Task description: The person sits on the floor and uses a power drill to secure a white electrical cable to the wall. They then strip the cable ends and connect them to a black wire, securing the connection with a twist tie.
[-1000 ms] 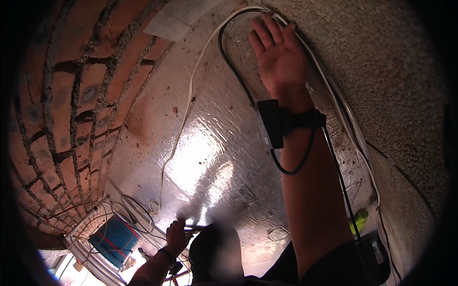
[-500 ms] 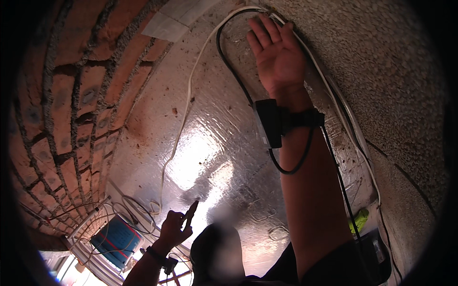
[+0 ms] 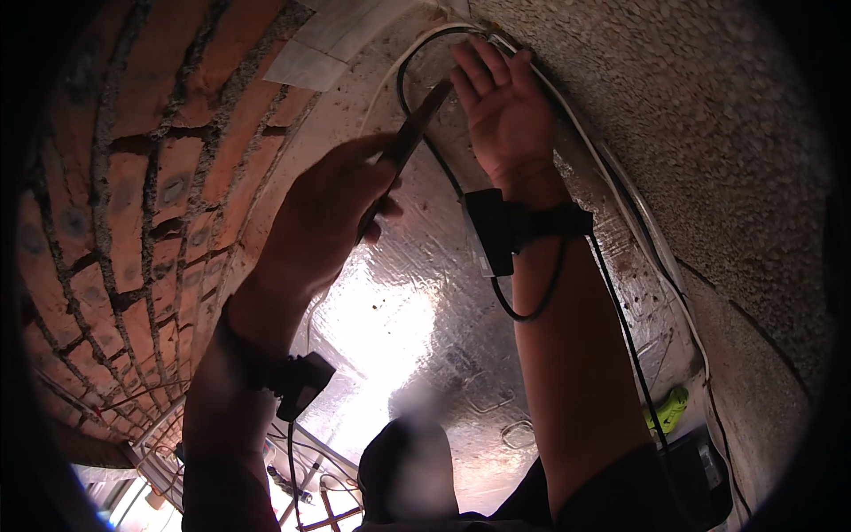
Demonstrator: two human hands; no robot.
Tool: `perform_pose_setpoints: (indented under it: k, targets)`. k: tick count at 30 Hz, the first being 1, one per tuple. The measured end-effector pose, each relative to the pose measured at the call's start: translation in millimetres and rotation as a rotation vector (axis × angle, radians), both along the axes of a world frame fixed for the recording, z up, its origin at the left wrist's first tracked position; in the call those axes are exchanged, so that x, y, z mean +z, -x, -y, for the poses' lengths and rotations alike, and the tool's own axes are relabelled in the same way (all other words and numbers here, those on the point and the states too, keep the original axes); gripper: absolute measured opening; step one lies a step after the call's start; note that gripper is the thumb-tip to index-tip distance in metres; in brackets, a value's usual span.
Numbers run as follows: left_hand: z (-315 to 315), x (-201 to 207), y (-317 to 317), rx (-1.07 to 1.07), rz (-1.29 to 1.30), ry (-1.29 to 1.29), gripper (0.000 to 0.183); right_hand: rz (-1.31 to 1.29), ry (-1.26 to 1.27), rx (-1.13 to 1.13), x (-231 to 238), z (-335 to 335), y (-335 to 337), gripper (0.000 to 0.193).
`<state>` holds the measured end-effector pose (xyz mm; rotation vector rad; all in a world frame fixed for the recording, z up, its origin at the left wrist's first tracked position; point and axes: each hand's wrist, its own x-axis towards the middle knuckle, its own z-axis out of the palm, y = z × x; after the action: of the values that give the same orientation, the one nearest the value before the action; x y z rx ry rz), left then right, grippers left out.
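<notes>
My left hand (image 3: 332,199) is closed around a long, dark, tapered tool (image 3: 415,133). Its exact kind is hard to make out. The tool slants up to the right, its tip by the fingers of my right hand (image 3: 512,124). That hand is stretched out with the palm showing and the fingers somewhat apart, its fingertips close to a black cable (image 3: 446,167) and a white cable (image 3: 688,312) along the wall. Whether the fingertips touch the cables I cannot tell. Black boxes are strapped to my right wrist (image 3: 489,232) and left wrist (image 3: 306,386).
A red brick wall (image 3: 160,199) rises on the left and a rough pebbled wall (image 3: 709,133) on the right. Between them lies a shiny silver sheet (image 3: 479,337) with glare. A pale slab (image 3: 306,66) sits at the top, a bright green object (image 3: 669,410) at lower right.
My left hand has swung up from the lower left, bringing the dark tool beside my right hand. The blue bucket is now hidden behind my left arm. My right hand has shifted only slightly left.
</notes>
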<state>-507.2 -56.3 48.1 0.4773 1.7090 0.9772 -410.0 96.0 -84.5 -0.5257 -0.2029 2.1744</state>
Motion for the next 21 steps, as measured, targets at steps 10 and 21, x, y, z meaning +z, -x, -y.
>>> perform_pose_setpoints:
  k: [10,21]
  targets:
    - [-61,-16,-1,-0.008,-0.044,0.039,0.036,-0.063,0.058,0.006,-1,1,5,0.044]
    - [-64,-18,1,-0.049,-0.104,0.018,0.032,-0.033,0.128,-0.014,-5,1,6,0.042]
